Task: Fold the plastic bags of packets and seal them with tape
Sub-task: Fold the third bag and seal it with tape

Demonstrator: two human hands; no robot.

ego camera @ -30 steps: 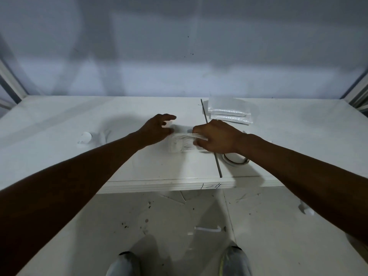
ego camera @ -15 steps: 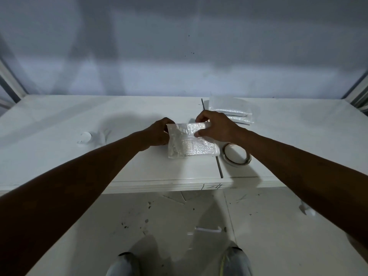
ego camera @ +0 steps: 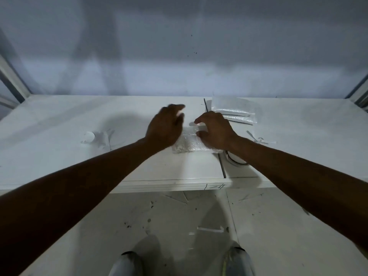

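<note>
One clear bag, crinkled, lying flat

Clear packet bag lying flat, tape roll beside

A white worktop is set against a plain grey-white wall, across which soft shadows are cast. Below, a pale floor is marked with dark specks and scuffs.

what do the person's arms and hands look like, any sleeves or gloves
The left arm and right arm are bare, no sleeves in view. The left hand and right hand wear no gloves; no watch or ring shows, though the left is motion-blurred.
</note>
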